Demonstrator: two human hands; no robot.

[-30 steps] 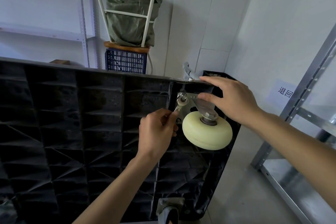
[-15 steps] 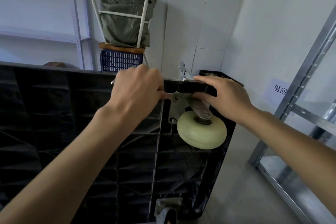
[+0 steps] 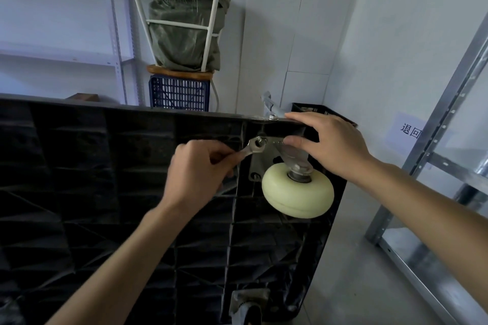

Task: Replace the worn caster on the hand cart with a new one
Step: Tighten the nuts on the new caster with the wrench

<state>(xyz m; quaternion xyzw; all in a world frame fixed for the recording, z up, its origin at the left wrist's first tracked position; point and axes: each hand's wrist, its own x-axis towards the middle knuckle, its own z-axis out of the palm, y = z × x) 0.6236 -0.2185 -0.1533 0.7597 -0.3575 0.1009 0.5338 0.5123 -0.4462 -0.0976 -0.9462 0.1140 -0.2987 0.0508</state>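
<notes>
Since half a second ago the left hand (image 3: 200,169) has swung down from the cart's top edge, carrying the wrench (image 3: 250,149) through part of a turn, so its handle now runs down and to the left from the bolt (image 3: 261,141). The right hand (image 3: 330,145) has stayed where it was.

The left hand is clenched around the wrench handle, with the wrench's ring end seated over the bolt at the upper left corner of the mounting plate (image 3: 265,159). The right hand has its fingers hooked over the upper edge of the upturned hand cart (image 3: 105,166), thumb pressed on the plate's top edge, steadying it.

The cream caster wheel (image 3: 298,190) hangs just below the right hand and to the right of the left, and looks clean, so I judge it to be the new one, already in place. The work seems to be at the fastening stage, though whether this bolt is being tightened or loosened cannot be told. A second fastener (image 3: 255,176) shows at the plate's lower left corner; the right-hand corners are hidden behind the hand and the caster's fork.

Counted: one wrench, two visible fasteners, one cream caster, and one darker caster (image 3: 248,303) at the cart's lower edge, well below both hands.
</notes>
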